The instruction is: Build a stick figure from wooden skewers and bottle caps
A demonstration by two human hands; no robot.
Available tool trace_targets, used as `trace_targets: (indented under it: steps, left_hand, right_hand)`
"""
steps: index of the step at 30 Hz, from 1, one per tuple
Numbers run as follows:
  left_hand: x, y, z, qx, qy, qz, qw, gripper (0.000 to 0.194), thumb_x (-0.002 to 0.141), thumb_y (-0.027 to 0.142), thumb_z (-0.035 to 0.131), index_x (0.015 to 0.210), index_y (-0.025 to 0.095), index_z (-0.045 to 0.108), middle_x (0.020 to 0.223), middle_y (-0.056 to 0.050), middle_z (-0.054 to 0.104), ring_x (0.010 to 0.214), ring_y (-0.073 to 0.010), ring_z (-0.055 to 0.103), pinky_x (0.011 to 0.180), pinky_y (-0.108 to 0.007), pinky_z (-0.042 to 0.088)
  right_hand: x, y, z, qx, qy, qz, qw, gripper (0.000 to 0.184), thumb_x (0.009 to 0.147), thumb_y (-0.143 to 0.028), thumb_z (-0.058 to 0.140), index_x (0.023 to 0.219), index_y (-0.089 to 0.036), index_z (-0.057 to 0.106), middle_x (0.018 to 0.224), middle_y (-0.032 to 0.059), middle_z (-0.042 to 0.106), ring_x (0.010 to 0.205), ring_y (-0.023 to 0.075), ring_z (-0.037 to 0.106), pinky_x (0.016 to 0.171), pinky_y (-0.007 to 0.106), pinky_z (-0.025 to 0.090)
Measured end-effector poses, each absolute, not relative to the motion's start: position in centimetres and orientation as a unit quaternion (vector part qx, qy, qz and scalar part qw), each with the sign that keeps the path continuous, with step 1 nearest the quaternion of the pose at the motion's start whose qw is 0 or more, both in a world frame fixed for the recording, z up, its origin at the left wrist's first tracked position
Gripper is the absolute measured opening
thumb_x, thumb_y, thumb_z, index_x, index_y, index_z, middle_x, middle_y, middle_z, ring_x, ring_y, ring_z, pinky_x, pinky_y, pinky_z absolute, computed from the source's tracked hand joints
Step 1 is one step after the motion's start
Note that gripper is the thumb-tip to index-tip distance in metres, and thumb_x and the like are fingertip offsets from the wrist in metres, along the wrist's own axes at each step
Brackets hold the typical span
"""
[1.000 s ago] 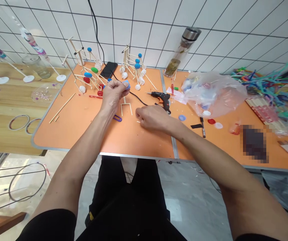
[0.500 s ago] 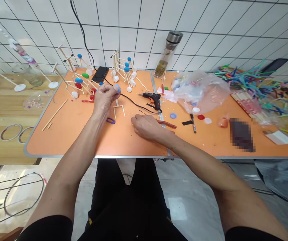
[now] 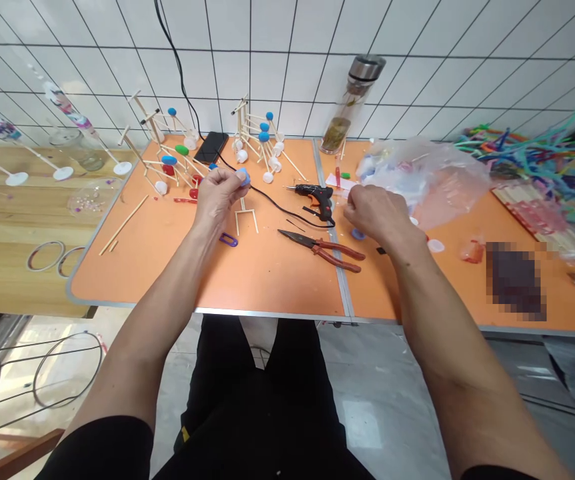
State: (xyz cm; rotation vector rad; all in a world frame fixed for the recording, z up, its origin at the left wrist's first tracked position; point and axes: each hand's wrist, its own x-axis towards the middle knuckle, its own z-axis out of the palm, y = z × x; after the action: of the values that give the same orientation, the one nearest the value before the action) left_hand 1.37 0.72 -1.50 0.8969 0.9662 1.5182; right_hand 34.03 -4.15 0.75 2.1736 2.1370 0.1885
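My left hand (image 3: 218, 200) pinches a light blue bottle cap (image 3: 243, 177) between thumb and fingers, above the orange table. Just below the cap stands a small forked frame of thin wooden sticks (image 3: 246, 212); whether it joins the cap I cannot tell. Over the table's right half, my right hand (image 3: 375, 210) has its fingers curled, and whatever they hold is hidden. Left of that hand lies a black glue gun (image 3: 320, 198), its cord running toward the wall. Red-handled pliers (image 3: 320, 249) lie nearer the front edge, untouched. A purple-blue cap (image 3: 358, 234) shows beneath my right hand.
Stick models with coloured caps (image 3: 255, 137) stand at the back, beside a phone (image 3: 211, 147). A tall glass bottle (image 3: 350, 110) is by the wall. To the right are a plastic bag (image 3: 432, 173) and colourful pipe cleaners (image 3: 522, 153). A purple clip (image 3: 228, 240) lies by my left wrist.
My right hand has moved right and away from the pliers, which now lie uncovered. My left hand keeps its pinch on the blue cap. The view has shifted slightly.
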Motion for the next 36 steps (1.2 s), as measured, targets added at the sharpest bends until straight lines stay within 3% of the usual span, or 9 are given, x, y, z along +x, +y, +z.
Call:
trace_targets:
  steps: [5, 8, 11, 15, 19, 27, 36]
  left_hand:
    - [2.1, 0.4, -1.8, 0.388, 0.422, 0.617, 0.539, 0.048, 0.075, 0.027, 0.103, 0.073, 0.021, 0.056, 0.075, 0.003, 0.074, 0.071, -0.0094, 0.075, 0.073, -0.021, 0.062]
    - [2.9, -0.4, -2.0, 0.391, 0.420, 0.587, 0.571, 0.046, 0.073, 0.026, 0.103, 0.075, 0.021, 0.057, 0.076, 0.003, 0.074, 0.072, -0.0107, 0.077, 0.074, -0.022, 0.063]
    - [4.1, -1.6, -2.4, 0.400, 0.397, 0.538, 0.627, 0.047, 0.070, 0.029, 0.106, 0.077, 0.020, 0.060, 0.076, 0.002, 0.075, 0.075, -0.0126, 0.078, 0.075, -0.024, 0.064]
    - [5.3, -2.7, -3.3, 0.409, 0.352, 0.494, 0.682, 0.048, 0.068, 0.031, 0.109, 0.075, 0.017, 0.064, 0.080, -0.001, 0.078, 0.076, -0.0123, 0.077, 0.077, -0.026, 0.065]
    - [5.6, -2.8, -4.0, 0.396, 0.365, 0.466, 0.702, 0.048, 0.070, 0.027, 0.109, 0.074, 0.017, 0.063, 0.076, 0.001, 0.075, 0.070, -0.0101, 0.074, 0.076, -0.025, 0.062]
    - [5.9, -3.0, -4.9, 0.404, 0.350, 0.452, 0.714, 0.052, 0.065, 0.035, 0.113, 0.077, 0.017, 0.066, 0.071, 0.002, 0.072, 0.067, -0.0098, 0.071, 0.075, -0.027, 0.061]
    - [5.5, -3.0, -4.4, 0.448, 0.337, 0.451, 0.694, 0.063, 0.055, 0.051, 0.116, 0.078, 0.018, 0.068, 0.072, 0.001, 0.074, 0.067, -0.0096, 0.070, 0.073, -0.025, 0.058]
  right_hand:
    - [33.3, -5.0, 0.9, 0.718, 0.691, 0.049, 0.064, 0.038, 0.103, -0.019, 0.053, 0.128, -0.010, 0.080, 0.130, 0.0291, 0.076, 0.104, 0.0375, 0.076, 0.079, 0.043, 0.048]
    - [30.6, -6.4, 2.9, 0.673, 0.737, 0.011, -0.065, 0.033, 0.106, -0.030, 0.061, 0.129, -0.017, 0.081, 0.130, 0.0231, 0.076, 0.107, 0.0368, 0.074, 0.086, 0.044, 0.052]
    - [27.5, -7.0, 3.4, 0.536, 0.809, -0.091, -0.223, 0.039, 0.105, -0.036, 0.067, 0.140, -0.022, 0.077, 0.131, 0.0158, 0.078, 0.104, 0.0310, 0.072, 0.094, 0.044, 0.055]
    - [25.3, -6.5, 0.9, 0.461, 0.825, -0.133, -0.300, 0.036, 0.103, -0.033, 0.070, 0.136, -0.019, 0.076, 0.125, 0.0151, 0.078, 0.101, 0.0296, 0.071, 0.093, 0.043, 0.056]
    - [25.5, -5.7, -1.5, 0.460, 0.815, -0.126, -0.331, 0.027, 0.102, -0.031, 0.069, 0.125, -0.021, 0.078, 0.121, 0.0146, 0.078, 0.109, 0.0322, 0.071, 0.093, 0.044, 0.057]
    - [25.7, -6.0, -2.1, 0.460, 0.820, -0.124, -0.317, 0.022, 0.101, -0.036, 0.069, 0.117, -0.023, 0.077, 0.102, 0.0108, 0.077, 0.094, 0.0297, 0.071, 0.087, 0.043, 0.056]
    - [25.6, -6.2, -2.1, 0.458, 0.821, -0.120, -0.320, 0.023, 0.103, -0.037, 0.067, 0.118, -0.021, 0.075, 0.107, 0.0124, 0.077, 0.097, 0.0295, 0.070, 0.091, 0.041, 0.054]
